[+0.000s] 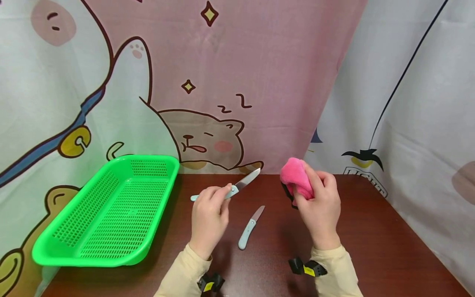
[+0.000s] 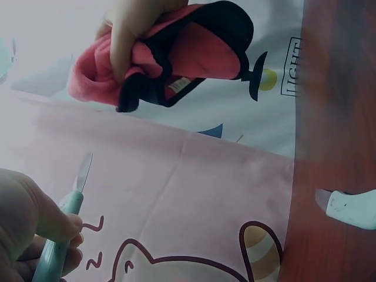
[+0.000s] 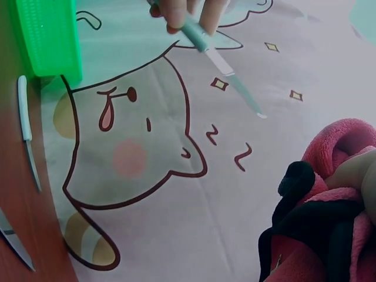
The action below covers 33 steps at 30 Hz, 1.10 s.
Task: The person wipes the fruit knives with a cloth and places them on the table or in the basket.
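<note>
My left hand [image 1: 208, 220] grips a folding knife [image 1: 231, 191] by its pale blue-green handle, the blade out and pointing up to the right. In the left wrist view that knife [image 2: 71, 202] stands tilted, thumb against the handle. My right hand [image 1: 320, 202] holds a bunched pink cloth [image 1: 297, 175] with black edging above the table, apart from the knife. On the tabletop between the hands lies a second knife [image 1: 248, 234] with a similar pale handle, its blade open. At the right wrist view's left side lie a pale-handled knife [image 3: 24, 111] and another blade [image 3: 14, 241].
A green plastic basket [image 1: 168, 196] with mesh sides stands at the left of the dark brown table [image 1: 378, 247]. Behind the table hangs a cartoon-printed curtain [image 1: 282, 82], with a white printed sheet [image 1: 419, 136] along the right side.
</note>
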Tool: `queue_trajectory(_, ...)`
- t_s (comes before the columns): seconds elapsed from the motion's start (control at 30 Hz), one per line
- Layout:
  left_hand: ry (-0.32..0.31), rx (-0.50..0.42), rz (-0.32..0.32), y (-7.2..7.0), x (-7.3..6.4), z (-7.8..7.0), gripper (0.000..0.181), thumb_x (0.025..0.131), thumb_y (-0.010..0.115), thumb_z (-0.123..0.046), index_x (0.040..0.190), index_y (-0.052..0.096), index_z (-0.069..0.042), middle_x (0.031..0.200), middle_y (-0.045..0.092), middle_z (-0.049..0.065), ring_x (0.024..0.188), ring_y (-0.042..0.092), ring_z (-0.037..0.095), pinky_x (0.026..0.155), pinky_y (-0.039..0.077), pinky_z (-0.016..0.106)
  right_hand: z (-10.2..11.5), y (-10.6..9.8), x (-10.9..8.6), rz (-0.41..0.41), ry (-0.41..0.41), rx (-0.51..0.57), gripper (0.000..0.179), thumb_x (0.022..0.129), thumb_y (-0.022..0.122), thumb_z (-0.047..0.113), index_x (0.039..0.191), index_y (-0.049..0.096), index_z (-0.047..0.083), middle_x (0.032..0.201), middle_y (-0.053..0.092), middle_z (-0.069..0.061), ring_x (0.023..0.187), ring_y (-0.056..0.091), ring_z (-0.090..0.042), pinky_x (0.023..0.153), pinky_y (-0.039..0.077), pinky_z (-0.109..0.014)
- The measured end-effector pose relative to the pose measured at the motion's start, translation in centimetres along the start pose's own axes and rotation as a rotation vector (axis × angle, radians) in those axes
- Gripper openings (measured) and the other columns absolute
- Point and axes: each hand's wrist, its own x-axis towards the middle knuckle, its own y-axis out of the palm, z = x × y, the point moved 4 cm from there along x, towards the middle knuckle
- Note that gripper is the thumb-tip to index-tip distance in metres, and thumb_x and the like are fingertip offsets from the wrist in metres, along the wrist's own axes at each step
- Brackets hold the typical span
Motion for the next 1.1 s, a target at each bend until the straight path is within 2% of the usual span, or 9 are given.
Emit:
queue_trajectory(0.17, 0.001, 0.009, -0.024, -0.2, 0.2, 0.2, 0.034, 0.076, 0.081, 0.005, 0.108, 0.073, -0.004, 0.088, 0.065, 0.01, 0.078, 0.061, 0.028, 0.068, 0.054, 0.041, 0.7, -0.3, 0.0, 0.006, -0.015, 0.021, 0.052, 0.075, 0.076, 0.003, 0.125, 0.068, 0.013, 0.103, 0.056, -0.021, 0.092, 0.055, -0.033, 0.062, 0.047, -0.049)
queue_trajectory(0.33, -0.015, 0.011, -0.008, -0.3, 0.2, 0.1, 0.033, 0.078, 0.08, 0.004, 0.109, 0.073, -0.004, 0.088, 0.065, 0.01, 0.079, 0.061, 0.027, 0.069, 0.054, 0.04, 1.6, -0.2, -0.1, 0.0, -0.046, 0.058, 0.052, 0.074, 0.074, 0.002, 0.124, 0.07, 0.014, 0.102, 0.057, -0.02, 0.091, 0.056, -0.032, 0.063, 0.047, -0.047)
queue_trajectory(0.43, -0.009, 0.013, -0.014, -0.3, 0.2, 0.1, 0.035, 0.075, 0.081, 0.005, 0.108, 0.073, -0.004, 0.088, 0.065, 0.01, 0.078, 0.061, 0.027, 0.067, 0.054, 0.04, 2.1, 0.2, -0.3, 0.013, -0.078, 0.069, 0.055, 0.071, 0.076, 0.0, 0.124, 0.07, 0.015, 0.102, 0.057, -0.02, 0.09, 0.056, -0.032, 0.065, 0.048, -0.047)
queue_trajectory(0.6, -0.018, 0.011, 0.004, -0.1, 0.0, -0.1, 0.035, 0.075, 0.083, 0.003, 0.107, 0.073, -0.005, 0.087, 0.065, 0.009, 0.078, 0.062, 0.026, 0.067, 0.054, 0.04, 3.0, 1.4, -1.1, 0.085, -0.14, 0.07, 0.061, 0.069, 0.079, 0.002, 0.127, 0.068, 0.016, 0.103, 0.057, -0.019, 0.091, 0.057, -0.032, 0.067, 0.052, -0.047)
queue_trajectory(0.83, -0.027, -0.009, 0.027, 0.2, -0.1, -0.8, 0.034, 0.077, 0.082, 0.002, 0.108, 0.073, -0.005, 0.09, 0.066, 0.009, 0.081, 0.063, 0.025, 0.071, 0.054, 0.041, 4.3, 3.6, -2.9, 0.207, -0.214, 0.072, 0.061, 0.069, 0.087, 0.013, 0.126, 0.068, 0.016, 0.105, 0.059, -0.016, 0.09, 0.059, -0.029, 0.068, 0.057, -0.047)
queue_trajectory(1.1, -0.002, 0.0, 0.038, 0.6, -0.5, -1.2, 0.034, 0.076, 0.081, 0.002, 0.108, 0.072, -0.006, 0.087, 0.064, 0.008, 0.078, 0.062, 0.024, 0.069, 0.054, 0.039, 4.4, 5.0, -3.9, 0.243, -0.239, 0.033, 0.061, 0.069, 0.089, 0.019, 0.126, 0.068, 0.018, 0.105, 0.059, -0.016, 0.089, 0.06, -0.03, 0.067, 0.058, -0.047)
